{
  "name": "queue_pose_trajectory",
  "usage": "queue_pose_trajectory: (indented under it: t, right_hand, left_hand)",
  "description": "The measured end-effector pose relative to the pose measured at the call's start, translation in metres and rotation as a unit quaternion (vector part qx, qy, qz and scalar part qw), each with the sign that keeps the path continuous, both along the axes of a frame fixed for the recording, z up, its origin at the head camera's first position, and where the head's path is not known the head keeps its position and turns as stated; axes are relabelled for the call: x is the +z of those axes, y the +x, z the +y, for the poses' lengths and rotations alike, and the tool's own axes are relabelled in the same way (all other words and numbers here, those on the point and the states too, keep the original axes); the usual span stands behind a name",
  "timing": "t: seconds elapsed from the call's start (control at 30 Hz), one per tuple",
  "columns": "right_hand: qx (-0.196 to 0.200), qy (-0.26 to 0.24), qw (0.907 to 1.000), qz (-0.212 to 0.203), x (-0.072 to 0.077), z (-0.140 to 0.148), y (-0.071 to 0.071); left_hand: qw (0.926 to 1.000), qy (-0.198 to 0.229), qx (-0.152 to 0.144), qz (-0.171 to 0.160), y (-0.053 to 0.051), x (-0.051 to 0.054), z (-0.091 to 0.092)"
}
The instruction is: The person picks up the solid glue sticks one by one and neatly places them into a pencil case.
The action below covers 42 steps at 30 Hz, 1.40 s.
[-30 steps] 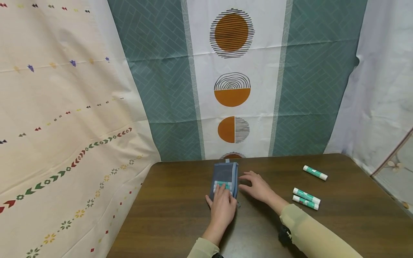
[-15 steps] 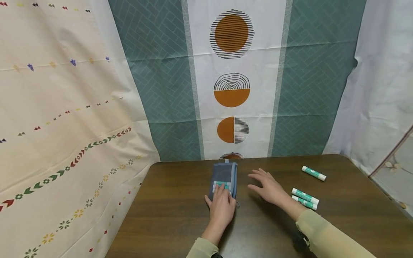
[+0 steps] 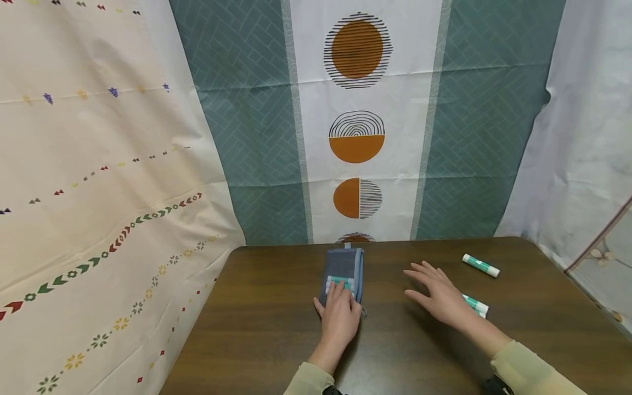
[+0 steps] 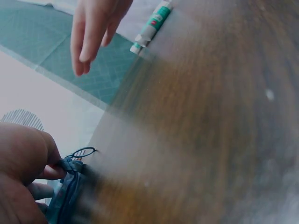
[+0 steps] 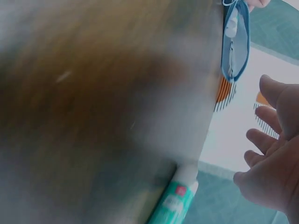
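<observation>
A blue zippered pouch (image 3: 342, 263) lies flat near the middle of the table, with green-and-white glue sticks (image 3: 340, 283) showing through its see-through front. My left hand (image 3: 339, 318) holds the pouch at its near end, fingers over the front and thumb at the left edge. In the right wrist view the pouch (image 5: 247, 56) gapes along its zipper side, a white stick end inside. My right hand (image 3: 441, 299) hovers to the right with fingers spread loosely, holding nothing. Beneath it, two glue sticks (image 3: 476, 305) lie side by side, partly hidden by that hand.
Another glue stick (image 3: 481, 265) lies farther back on the right of the brown table (image 3: 257, 318). Patterned cloths hang behind the table (image 3: 266, 137) and at its left (image 3: 123, 164). A small loop (image 4: 84, 151) hangs at the pouch's near end.
My right hand has moved away from the pouch's right edge, rightward to above the pair of glue sticks. My left hand and the pouch have stayed in place.
</observation>
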State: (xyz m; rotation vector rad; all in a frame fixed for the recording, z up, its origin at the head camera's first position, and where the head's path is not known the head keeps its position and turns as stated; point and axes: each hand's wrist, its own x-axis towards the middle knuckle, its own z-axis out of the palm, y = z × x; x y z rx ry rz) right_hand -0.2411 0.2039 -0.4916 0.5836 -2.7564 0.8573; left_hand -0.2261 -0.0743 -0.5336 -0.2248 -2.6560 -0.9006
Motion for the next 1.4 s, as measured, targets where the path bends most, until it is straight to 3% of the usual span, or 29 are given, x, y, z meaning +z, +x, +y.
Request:
queue_pose_trajectory:
  t: [0.23,0.5,1.07,1.4]
  right_hand:
    - [-0.008,0.011,0.9998,0.013,0.005,0.024,0.018]
    - [-0.019,-0.001,0.9983,0.056,-0.006,0.056,0.035]
    - [-0.038,-0.029,0.9981,0.038,-0.016,0.105,0.051]
    - [-0.068,-0.010,0.9976,-0.010,-0.020,0.120,0.058]
  left_hand:
    - [1.0000,-0.004,0.002,-0.002,-0.002,0.000,0.000]
    - [1.0000,-0.002,0.001,-0.006,-0.002,-0.001,0.003]
    - [0.9999,0.002,0.001,-0.013,-0.002,-0.002,0.000]
    - [1.0000,0.001,0.000,-0.007,-0.002,-0.001,-0.001]
